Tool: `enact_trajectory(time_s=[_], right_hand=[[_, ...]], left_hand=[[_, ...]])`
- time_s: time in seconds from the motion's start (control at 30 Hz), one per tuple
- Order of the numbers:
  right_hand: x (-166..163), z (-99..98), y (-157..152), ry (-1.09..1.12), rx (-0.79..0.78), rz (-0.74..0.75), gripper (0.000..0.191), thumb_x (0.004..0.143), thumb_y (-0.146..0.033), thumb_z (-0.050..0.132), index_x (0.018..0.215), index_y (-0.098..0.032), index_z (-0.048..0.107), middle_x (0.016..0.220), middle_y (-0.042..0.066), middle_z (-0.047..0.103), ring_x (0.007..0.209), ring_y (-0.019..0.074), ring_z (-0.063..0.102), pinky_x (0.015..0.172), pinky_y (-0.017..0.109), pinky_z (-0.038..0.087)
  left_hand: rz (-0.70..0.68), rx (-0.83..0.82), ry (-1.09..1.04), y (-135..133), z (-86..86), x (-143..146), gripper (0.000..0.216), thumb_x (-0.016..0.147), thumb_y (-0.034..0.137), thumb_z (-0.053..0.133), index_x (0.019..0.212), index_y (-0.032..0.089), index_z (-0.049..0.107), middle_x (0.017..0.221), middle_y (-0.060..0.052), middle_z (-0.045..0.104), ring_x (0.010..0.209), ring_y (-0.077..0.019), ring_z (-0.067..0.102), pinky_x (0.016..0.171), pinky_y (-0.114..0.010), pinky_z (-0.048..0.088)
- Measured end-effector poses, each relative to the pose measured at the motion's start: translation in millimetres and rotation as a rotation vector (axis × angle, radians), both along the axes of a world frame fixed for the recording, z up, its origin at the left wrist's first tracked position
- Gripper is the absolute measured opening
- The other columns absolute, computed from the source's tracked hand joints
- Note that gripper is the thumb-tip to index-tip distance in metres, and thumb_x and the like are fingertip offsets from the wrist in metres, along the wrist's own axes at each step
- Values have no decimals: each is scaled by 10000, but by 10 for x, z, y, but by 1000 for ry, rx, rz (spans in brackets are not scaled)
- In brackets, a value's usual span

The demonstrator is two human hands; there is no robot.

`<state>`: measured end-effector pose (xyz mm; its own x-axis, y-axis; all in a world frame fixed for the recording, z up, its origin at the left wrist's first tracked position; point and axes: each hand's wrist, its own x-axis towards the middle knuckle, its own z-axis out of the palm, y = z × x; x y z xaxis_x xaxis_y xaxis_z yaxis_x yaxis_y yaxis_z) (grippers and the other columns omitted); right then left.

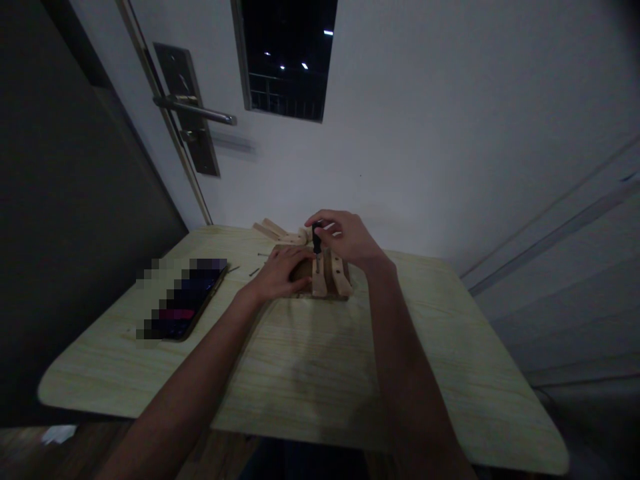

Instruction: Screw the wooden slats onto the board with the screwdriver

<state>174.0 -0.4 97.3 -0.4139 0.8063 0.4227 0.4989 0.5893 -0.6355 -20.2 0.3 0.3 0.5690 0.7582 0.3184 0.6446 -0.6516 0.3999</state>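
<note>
Toward the far edge of the pale wood-grain worktop (320, 373) sits a small brown wooden base board with light wooden slats (334, 279) standing on it. The left hand (281, 272) lies spread and flat on the near-left part of that board, fingers extended, pressing down rather than gripping anything. The right hand (349, 238) is closed by its fingertips round the top of a small black-handled screwdriver (317, 243), which stands upright with its tip down on the left slat.

At least two slats are in place on the board, and the right one shows dark holes along its face; whether screws sit in them is too small to tell. Behind the board, touching or just beside it, a few loose light wooden strips (280, 231) lie in a heap, and a couple of thin dark screws (255, 271) lie on the worktop to the left of the left hand. Judging from these unused pieces, the assembly looks only partly built, with one fastening in hand.

A dark smartphone (187, 301) lies well apart to the left.
</note>
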Motion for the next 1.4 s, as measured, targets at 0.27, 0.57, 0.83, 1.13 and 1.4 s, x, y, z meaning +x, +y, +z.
enact_trajectory(time_s=[0.27, 0.57, 0.83, 1.13, 1.4], right_hand=[[25, 43, -12, -51, 27, -98, 85, 818, -144, 668, 880, -182, 712, 753, 11, 680, 696, 132, 601, 674, 264, 482], [27, 57, -17, -84, 37, -150, 89, 826, -163, 709, 895, -174, 764, 851, 49, 756, 737, 149, 657, 732, 283, 520], [50, 48, -12, -196, 61, -159, 286, 948, -174, 554, 1136, -177, 769, 1153, 119, 765, 998, 222, 720, 928, 393, 556], [72, 46, -39, -92, 32, -10, 275, 914, -154, 540, 1093, -212, 740, 1067, 48, 762, 896, 161, 687, 844, 312, 548], [59, 65, -51, -76, 26, -108, 66, 857, -254, 678, 887, -201, 704, 728, -6, 669, 660, 127, 592, 663, 269, 453]], left_hand=[[-17, 16, -8, 18, -26, -1, 546, 844, 533, 579, 1288, 215, 579, 1363, -123, 599, 1282, -351, 509, 1076, -559, 372], [-11, -9, -6, -2, -3, -4, 538, 863, 531, 558, 1298, 214, 576, 1360, -126, 601, 1286, -346, 511, 1078, -545, 358], [-21, -1, 2, 24, -26, -17, 559, 867, 564, 546, 1308, 222, 571, 1373, -128, 595, 1284, -349, 512, 1079, -556, 363], [-13, 9, -8, 27, -41, -20, 550, 864, 562, 568, 1299, 226, 574, 1381, -131, 597, 1279, -339, 514, 1080, -554, 368], [-10, 16, 0, 21, -25, -11, 523, 864, 536, 571, 1283, 222, 578, 1368, -128, 604, 1266, -341, 522, 1075, -556, 372]])
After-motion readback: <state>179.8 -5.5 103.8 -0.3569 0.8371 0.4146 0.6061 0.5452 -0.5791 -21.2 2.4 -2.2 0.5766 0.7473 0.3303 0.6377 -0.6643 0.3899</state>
